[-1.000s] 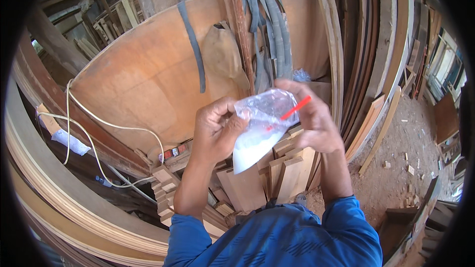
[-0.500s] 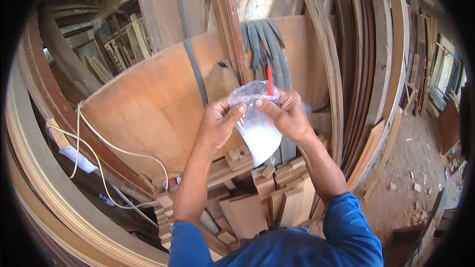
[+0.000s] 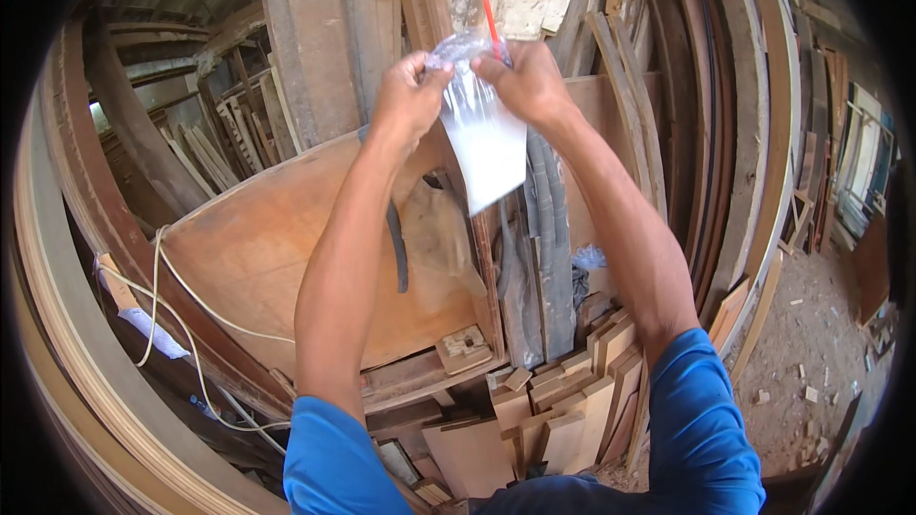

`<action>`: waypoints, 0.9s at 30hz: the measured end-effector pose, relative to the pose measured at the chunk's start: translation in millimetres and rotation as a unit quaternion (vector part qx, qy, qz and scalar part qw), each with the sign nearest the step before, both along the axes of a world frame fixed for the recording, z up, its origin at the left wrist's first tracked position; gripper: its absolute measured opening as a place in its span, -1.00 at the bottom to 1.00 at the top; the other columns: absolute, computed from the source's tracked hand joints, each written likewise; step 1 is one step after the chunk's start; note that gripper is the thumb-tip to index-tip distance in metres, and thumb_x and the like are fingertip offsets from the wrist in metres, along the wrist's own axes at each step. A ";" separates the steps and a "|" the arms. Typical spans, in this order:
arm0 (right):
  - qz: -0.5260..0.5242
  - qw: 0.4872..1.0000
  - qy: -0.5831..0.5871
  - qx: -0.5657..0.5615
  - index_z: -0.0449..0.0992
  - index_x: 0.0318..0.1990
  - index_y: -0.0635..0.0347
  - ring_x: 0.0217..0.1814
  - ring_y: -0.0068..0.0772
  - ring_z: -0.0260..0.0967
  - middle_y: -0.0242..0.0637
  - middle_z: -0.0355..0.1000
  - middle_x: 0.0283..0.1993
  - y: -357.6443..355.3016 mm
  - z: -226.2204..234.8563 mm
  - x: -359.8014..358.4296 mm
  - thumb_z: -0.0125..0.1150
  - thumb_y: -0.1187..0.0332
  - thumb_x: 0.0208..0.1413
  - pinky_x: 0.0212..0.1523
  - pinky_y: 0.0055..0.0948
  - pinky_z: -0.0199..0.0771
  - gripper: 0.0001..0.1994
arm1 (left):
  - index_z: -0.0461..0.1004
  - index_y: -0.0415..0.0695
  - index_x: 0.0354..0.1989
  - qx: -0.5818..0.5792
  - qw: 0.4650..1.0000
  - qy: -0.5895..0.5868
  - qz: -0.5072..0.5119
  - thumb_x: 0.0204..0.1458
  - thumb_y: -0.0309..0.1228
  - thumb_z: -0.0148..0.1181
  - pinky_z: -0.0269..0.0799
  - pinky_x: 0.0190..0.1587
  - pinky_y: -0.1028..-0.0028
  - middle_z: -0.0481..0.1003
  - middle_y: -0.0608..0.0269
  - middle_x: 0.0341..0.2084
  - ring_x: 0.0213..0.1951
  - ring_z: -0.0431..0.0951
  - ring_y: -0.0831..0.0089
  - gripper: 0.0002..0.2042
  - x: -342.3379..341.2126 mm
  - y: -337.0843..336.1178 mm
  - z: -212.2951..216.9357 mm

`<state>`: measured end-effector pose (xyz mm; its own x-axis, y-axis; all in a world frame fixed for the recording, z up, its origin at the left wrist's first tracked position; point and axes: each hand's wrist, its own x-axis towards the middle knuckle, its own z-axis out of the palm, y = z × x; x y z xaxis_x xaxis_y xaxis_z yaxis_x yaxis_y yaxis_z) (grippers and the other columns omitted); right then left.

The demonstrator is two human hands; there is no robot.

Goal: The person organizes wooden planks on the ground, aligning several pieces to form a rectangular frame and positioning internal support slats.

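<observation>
A clear plastic bag (image 3: 487, 148), its lower part filled with something white, hangs between my raised hands. From its gathered mouth a red straw (image 3: 491, 21) sticks up at the right. My left hand (image 3: 405, 100) pinches the bag's left upper edge between thumb and fingers. On the other side, my right hand (image 3: 527, 84) grips the right upper edge close to the straw, its thumb pressed against the plastic. The fingers behind the bag are partly hidden.
A large curved wooden panel (image 3: 258, 238) stands behind my left arm. Dark rubber strips (image 3: 549, 248) hang beside an upright post. Wood offcuts (image 3: 563, 410) are piled below. A pale cord (image 3: 196, 310) loops at the left. Long boards (image 3: 754, 133) lean at the right.
Both hands have lifted the bag up and away from my body, with my arms stretched further out. The view has tipped upward slightly. Both hands keep their hold on the bag.
</observation>
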<state>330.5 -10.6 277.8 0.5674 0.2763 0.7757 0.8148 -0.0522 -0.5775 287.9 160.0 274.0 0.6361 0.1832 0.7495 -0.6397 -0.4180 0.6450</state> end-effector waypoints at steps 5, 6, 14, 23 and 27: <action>-0.048 0.998 0.034 -0.034 0.62 -0.27 0.33 -0.26 -0.09 0.55 0.04 0.56 -0.36 20.1 15.2 44.9 0.29 0.22 0.04 -0.18 -0.23 0.47 -0.71 | 0.56 -0.23 -0.20 0.015 0.996 0.027 0.089 0.13 -0.43 0.21 0.32 -0.33 0.59 0.55 0.38 -0.40 -0.42 0.42 0.67 -0.85 27.2 9.9 13.4; -0.046 0.997 0.044 -0.037 0.61 -0.28 0.34 -0.24 -0.07 0.54 0.06 0.55 -0.36 24.6 15.6 45.6 0.31 0.21 0.02 -0.17 -0.22 0.47 -0.70 | 0.56 -0.23 -0.20 0.011 0.995 0.027 0.093 0.13 -0.43 0.21 0.31 -0.34 0.59 0.55 0.38 -0.41 -0.43 0.41 0.67 -0.85 31.1 13.6 11.7; -0.028 0.996 0.059 -0.053 0.58 -0.38 0.41 -0.32 -0.09 0.54 0.09 0.53 -0.41 30.2 4.1 55.4 0.32 0.22 0.01 -0.24 -0.19 0.47 -0.68 | 0.54 -0.23 -0.20 -0.032 0.996 0.055 0.057 0.13 -0.44 0.21 0.32 -0.34 0.58 0.53 0.39 -0.43 -0.42 0.41 0.66 -0.86 37.5 16.8 -1.5; -0.031 0.998 0.036 -0.037 0.60 -0.33 0.37 -0.27 -0.09 0.54 0.09 0.54 -0.36 35.2 4.4 53.8 0.32 0.23 0.01 -0.18 -0.20 0.47 -0.70 | 0.53 -0.21 -0.21 -0.045 0.998 0.029 0.041 0.14 -0.46 0.20 0.33 -0.36 0.60 0.54 0.38 -0.40 -0.43 0.42 0.68 -0.89 47.1 17.4 -4.5; -0.001 0.999 0.050 -0.016 0.61 -0.31 0.36 -0.26 -0.09 0.54 0.08 0.55 -0.34 34.4 9.2 58.5 0.32 0.23 0.01 -0.16 -0.21 0.47 -0.70 | 0.53 -0.22 -0.20 -0.102 0.994 0.029 0.013 0.14 -0.48 0.19 0.33 -0.36 0.62 0.54 0.38 -0.40 -0.42 0.44 0.69 -0.89 42.4 14.5 0.5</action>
<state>389.0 23.8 287.0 0.6424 0.2980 0.7060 0.7529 -0.0738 -0.6539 330.3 174.5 274.4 0.6705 0.3448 0.6570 -0.5895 -0.2902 0.7539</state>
